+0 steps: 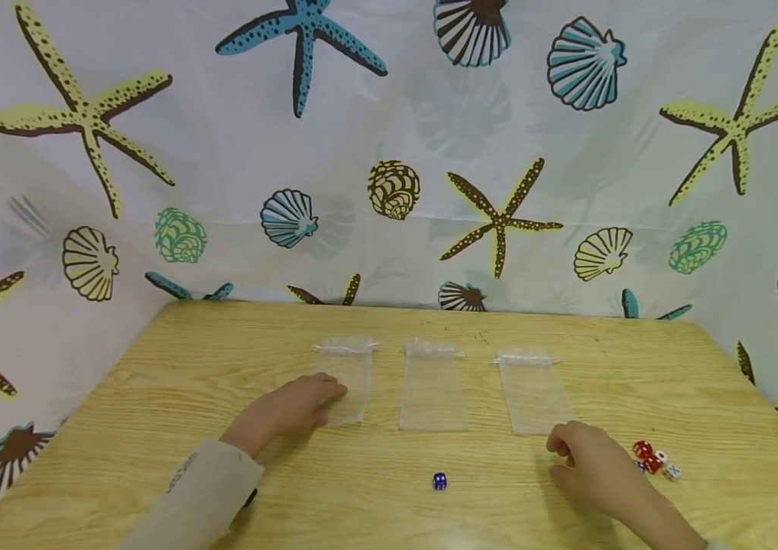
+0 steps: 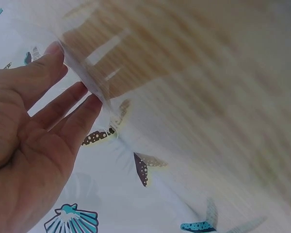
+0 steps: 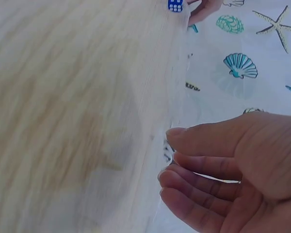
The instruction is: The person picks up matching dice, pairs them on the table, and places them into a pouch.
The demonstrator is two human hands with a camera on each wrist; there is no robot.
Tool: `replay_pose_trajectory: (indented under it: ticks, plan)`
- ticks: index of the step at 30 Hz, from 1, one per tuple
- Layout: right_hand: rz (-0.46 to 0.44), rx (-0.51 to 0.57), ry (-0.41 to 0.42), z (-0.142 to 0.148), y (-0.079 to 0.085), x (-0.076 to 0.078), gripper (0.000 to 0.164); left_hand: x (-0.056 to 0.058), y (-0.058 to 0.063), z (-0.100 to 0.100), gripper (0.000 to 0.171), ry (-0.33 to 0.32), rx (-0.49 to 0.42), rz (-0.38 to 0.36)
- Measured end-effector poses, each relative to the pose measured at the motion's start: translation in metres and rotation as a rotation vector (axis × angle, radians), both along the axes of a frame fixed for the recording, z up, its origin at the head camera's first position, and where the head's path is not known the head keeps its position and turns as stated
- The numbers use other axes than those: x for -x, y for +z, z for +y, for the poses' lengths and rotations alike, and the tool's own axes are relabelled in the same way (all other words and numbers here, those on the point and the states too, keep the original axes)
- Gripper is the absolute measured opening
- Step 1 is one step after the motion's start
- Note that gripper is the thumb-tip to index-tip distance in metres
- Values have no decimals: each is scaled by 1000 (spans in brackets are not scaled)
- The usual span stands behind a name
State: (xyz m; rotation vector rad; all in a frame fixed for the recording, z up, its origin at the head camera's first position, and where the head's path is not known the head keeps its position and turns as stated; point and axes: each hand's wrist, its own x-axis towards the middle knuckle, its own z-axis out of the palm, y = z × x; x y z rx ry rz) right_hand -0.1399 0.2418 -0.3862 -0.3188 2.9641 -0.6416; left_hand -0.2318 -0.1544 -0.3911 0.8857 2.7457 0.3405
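On the wooden table [image 1: 334, 508], a blue die [image 1: 439, 481] sits nearest, between both hands. The right hand [image 1: 594, 467] is loosely bent and looks to hold nothing; more dice [image 1: 643, 449] lie just to its right. The left hand [image 1: 301, 401], loose too, is right over the left bag [image 1: 358, 386]; I can't tell if they touch. That bag's long side points away.

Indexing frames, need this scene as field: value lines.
surface: pale wood-grain table
containers: three sheer whitish rectangular pouches, side by side
left hand: over left pouch
right hand: near right pouch's bottom edge
lone die: blue cube, white pips
dice cluster: red, white and blue cubes beside right hand
backdrop: white sheet printed with starfish and shells
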Motion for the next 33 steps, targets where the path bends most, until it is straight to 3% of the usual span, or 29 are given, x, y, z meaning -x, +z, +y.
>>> replay_pose_trajectory:
  ticks: [8, 18, 33]
  plan:
    - [21, -19, -47, 33, 3, -4, 22, 1, 0, -1, 45, -5, -18, -26]
    - [-22, -91, -102, 70, 4, 2, 24, 3, -3, -2, 45, 5, -19, -32]
    - [-36, -121, -140, 88, -3, 3, 14, 3, -5, -3, 44, -9, -28, -1]
